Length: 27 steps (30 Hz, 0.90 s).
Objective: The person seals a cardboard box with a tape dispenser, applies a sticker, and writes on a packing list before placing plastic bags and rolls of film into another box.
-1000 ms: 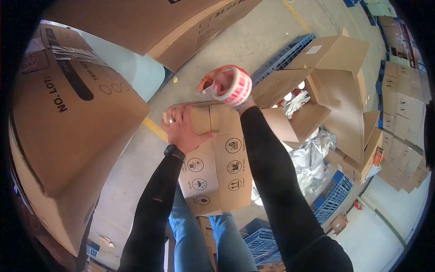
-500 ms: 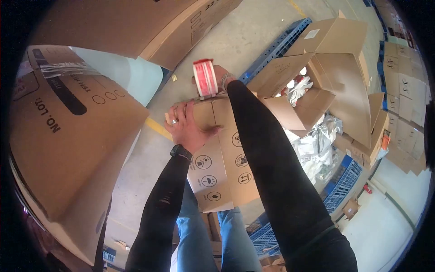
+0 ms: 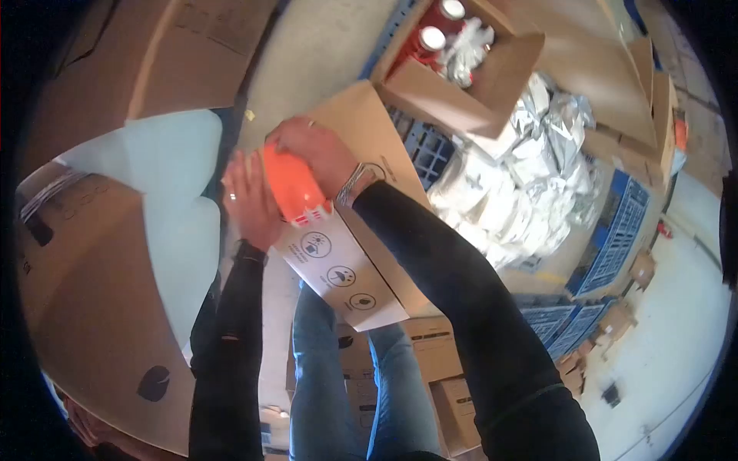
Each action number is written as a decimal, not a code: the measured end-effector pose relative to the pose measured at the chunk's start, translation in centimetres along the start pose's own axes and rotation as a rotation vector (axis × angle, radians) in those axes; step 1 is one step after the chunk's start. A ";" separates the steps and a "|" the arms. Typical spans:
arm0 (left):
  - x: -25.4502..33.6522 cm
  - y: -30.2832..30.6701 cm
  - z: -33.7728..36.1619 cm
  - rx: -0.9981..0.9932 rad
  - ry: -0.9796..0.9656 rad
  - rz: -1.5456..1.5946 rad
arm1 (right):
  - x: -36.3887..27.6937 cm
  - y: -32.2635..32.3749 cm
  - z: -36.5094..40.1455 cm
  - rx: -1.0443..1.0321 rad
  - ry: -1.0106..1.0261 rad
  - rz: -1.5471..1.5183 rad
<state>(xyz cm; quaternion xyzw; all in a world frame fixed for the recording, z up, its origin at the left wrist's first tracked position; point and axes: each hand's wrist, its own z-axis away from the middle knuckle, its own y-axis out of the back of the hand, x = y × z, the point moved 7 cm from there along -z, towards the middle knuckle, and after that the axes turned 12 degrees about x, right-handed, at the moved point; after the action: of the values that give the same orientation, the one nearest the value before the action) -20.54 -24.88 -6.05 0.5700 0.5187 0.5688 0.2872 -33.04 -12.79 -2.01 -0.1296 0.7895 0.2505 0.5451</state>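
My right hand (image 3: 319, 157) grips an orange tape dispenser (image 3: 292, 184), its red-and-white printed tape (image 3: 311, 216) showing at the lower end over the carton's top. Under it is a closed cardboard carton (image 3: 338, 265) with printed handling symbols, held at an angle in front of my legs. My left hand (image 3: 254, 203), wearing a ring, lies against the carton's left end with its fingers stretched out, close beside the dispenser. It is slightly blurred. The dispenser and my right hand hide part of the carton's far end.
Large cartons (image 3: 84, 292) with pale sheeting (image 3: 173, 177) stand at left. At right, an open box (image 3: 453, 100) holds white-lidded red containers, near a pile of silvery bags (image 3: 523, 184). Blue pallets (image 3: 611, 230) lie further right. More boxes (image 3: 453, 399) sit below by my legs.
My right hand has drawn the tape dispenser from the carton's far edge toward me onto its top. My left hand has shifted to the carton's left end. The carton has turned and the view has moved.
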 end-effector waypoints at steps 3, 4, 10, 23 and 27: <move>0.4 -0.6 1.1 0.018 -0.051 0.012 | -0.8 1.2 11.2 -0.093 -0.057 0.113; 3.4 0.7 0.5 0.076 -0.045 -0.013 | -1.8 2.2 16.0 -0.093 -0.119 0.128; 13.8 -5.7 3.8 -0.120 -0.323 -0.182 | -10.2 8.6 39.3 -0.312 -0.333 0.302; 15.2 -6.2 4.6 -0.124 -0.343 -0.204 | -1.0 8.5 55.0 -0.063 -0.387 0.371; 15.1 -6.3 4.4 -0.115 -0.333 -0.199 | -2.4 8.3 50.9 -0.213 -0.369 0.367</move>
<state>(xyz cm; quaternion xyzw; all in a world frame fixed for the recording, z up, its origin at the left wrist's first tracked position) -20.87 -7.97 -7.33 0.5847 0.4845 0.4642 0.4560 4.36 21.37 -11.91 0.0068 0.6564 0.4459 0.6085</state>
